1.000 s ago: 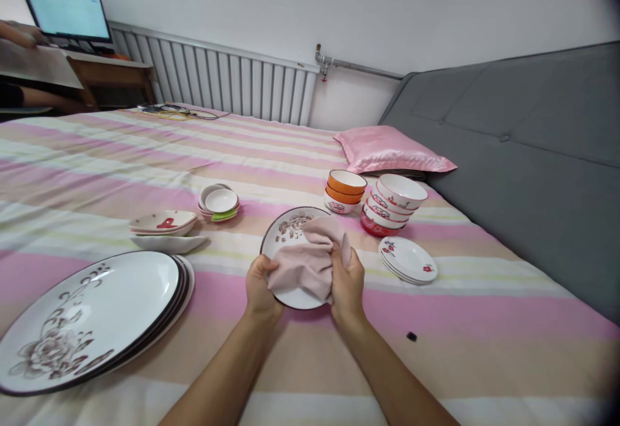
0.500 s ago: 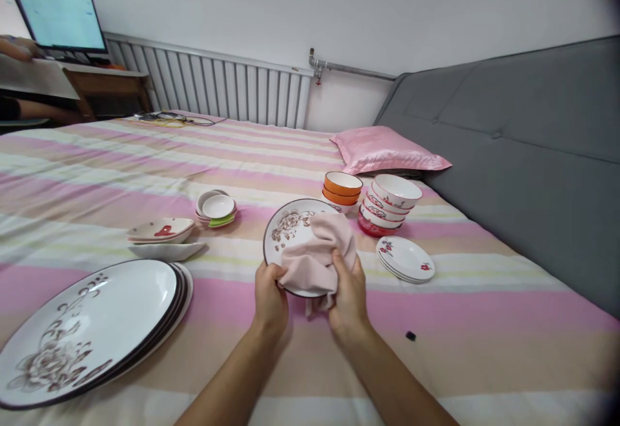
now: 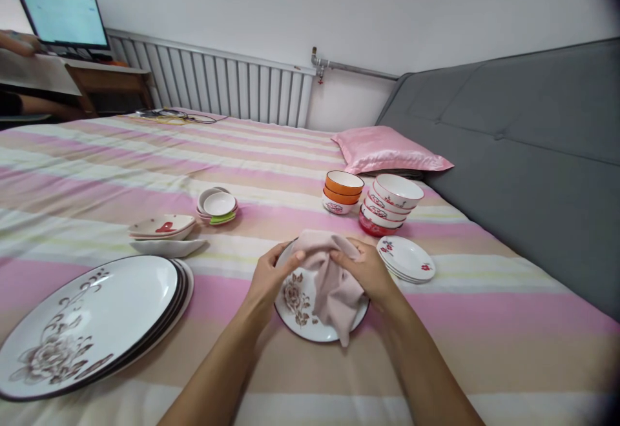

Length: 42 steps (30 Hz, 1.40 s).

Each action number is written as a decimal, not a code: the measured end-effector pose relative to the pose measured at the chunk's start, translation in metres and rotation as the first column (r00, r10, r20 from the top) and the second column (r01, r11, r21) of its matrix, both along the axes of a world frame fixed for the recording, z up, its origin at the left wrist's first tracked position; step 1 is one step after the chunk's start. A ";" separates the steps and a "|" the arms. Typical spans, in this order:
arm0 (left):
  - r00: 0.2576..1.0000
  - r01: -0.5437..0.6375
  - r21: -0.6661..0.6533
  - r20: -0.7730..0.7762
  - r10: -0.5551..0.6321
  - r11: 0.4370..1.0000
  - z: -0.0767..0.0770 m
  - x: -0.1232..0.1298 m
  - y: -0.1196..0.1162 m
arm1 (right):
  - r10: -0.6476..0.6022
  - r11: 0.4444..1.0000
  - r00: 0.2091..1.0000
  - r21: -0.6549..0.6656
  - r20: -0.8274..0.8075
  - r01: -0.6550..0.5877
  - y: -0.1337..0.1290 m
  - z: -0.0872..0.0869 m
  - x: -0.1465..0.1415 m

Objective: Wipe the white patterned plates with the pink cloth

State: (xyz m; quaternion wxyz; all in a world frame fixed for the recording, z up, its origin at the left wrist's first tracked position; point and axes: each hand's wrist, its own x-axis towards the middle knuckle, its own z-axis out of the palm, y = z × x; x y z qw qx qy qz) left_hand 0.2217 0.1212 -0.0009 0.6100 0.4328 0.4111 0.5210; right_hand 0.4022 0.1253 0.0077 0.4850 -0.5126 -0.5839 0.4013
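Note:
A white plate [image 3: 299, 306] with a dark rim and a brown flower print is held low over the bed, in front of me. My left hand [image 3: 271, 277] grips its left edge, thumb on top near the cloth. A pale pink cloth [image 3: 334, 284] lies bunched over the plate's upper and right part, one corner hanging past the near rim. On the right side, my right hand [image 3: 371, 271] is closed on the cloth and the plate's edge, the thumb pressing into the folds. Its other fingers are partly hidden behind the plate.
Large oval plates [image 3: 111, 310] are stacked at left, near boat-shaped dishes [image 3: 165, 227] and small bowls [image 3: 219, 204]. Right of centre stand orange bowls [image 3: 343, 184], white-and-red bowls [image 3: 394, 193] and small flowered plates [image 3: 409, 258]. Behind lies a pink pillow [image 3: 387, 148]. A person's arm [image 3: 19, 43] shows far left.
The plate has come lower and nearer and has turned, its flower print now at the lower left. Both hands have shifted up along its sides, and the cloth now covers its far edge.

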 end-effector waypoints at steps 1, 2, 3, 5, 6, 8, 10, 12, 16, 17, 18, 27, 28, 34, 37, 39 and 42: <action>0.997 -0.031 0.008 -0.070 0.031 0.999 -0.001 0.001 0.000 | 0.034 0.999 0.999 -0.008 0.040 -0.033 -0.001 0.001 -0.002; 0.990 -0.059 0.007 -0.126 0.060 0.998 -0.002 0.003 0.000 | 0.058 0.998 0.995 -0.010 0.086 -0.057 -0.002 0.002 -0.003; 0.983 -0.080 0.000 -0.164 0.079 0.997 -0.004 0.004 0.000 | 0.071 0.997 0.988 -0.004 0.137 -0.071 -0.003 0.002 -0.004; 0.981 -0.090 -0.023 -0.176 0.084 0.996 -0.007 0.006 0.000 | 0.077 0.996 0.972 0.026 0.223 -0.085 -0.002 0.003 -0.004; 0.984 -0.080 -0.035 -0.161 0.074 0.996 -0.008 0.006 0.001 | 0.082 0.995 0.965 0.040 0.251 -0.095 -0.002 0.003 -0.002; 0.994 -0.040 -0.046 -0.105 0.035 0.998 -0.009 0.005 0.001 | 0.098 0.992 0.957 0.054 0.274 -0.117 -0.002 0.004 0.002; 0.999 0.027 -0.046 -0.038 -0.029 0.999 -0.010 0.005 0.002 | 0.125 0.989 0.954 0.043 0.272 -0.142 -0.002 0.006 0.007; 0.996 0.084 -0.038 -0.008 -0.084 0.996 -0.012 0.004 0.002 | 0.161 0.985 0.950 0.020 0.268 -0.173 -0.003 0.009 0.012; 0.994 0.110 -0.030 -0.021 -0.111 0.993 -0.016 0.006 0.003 | 0.235 0.972 0.940 -0.057 0.248 -0.228 -0.003 0.010 0.019; 0.993 0.114 -0.037 -0.019 -0.115 0.993 -0.017 0.006 0.003 | 0.241 0.970 0.939 -0.072 0.244 -0.230 -0.002 0.008 0.019; 0.993 0.121 -0.044 -0.013 -0.121 0.992 -0.018 0.006 0.003 | 0.238 0.971 0.940 -0.080 0.246 -0.225 -0.002 0.007 0.019; 0.994 0.035 -0.132 -0.100 -0.048 0.991 -0.010 0.007 -0.001 | 0.179 0.980 0.921 0.020 0.347 -0.197 -0.003 0.009 0.009; 0.993 0.021 -0.137 -0.110 -0.037 0.990 -0.010 0.008 -0.001 | 0.173 0.980 0.913 0.028 0.369 -0.196 -0.004 0.012 0.010; 0.989 0.051 -0.045 -0.136 -0.057 0.998 -0.012 0.011 -0.001 | -0.016 0.958 0.857 0.255 0.515 -0.135 -0.021 0.030 0.007; 0.990 0.092 0.007 -0.104 -0.091 0.996 -0.012 0.012 -0.002 | -0.025 0.920 0.821 0.335 0.570 -0.204 -0.027 0.032 -0.005; 0.990 0.102 0.032 -0.099 -0.098 0.994 -0.012 0.013 -0.003 | -0.059 0.908 0.794 0.362 0.605 -0.209 -0.027 0.028 -0.013; 0.986 0.098 0.059 -0.138 -0.089 0.993 -0.011 0.013 -0.004 | -0.133 0.910 0.778 0.386 0.614 -0.150 -0.022 0.020 -0.019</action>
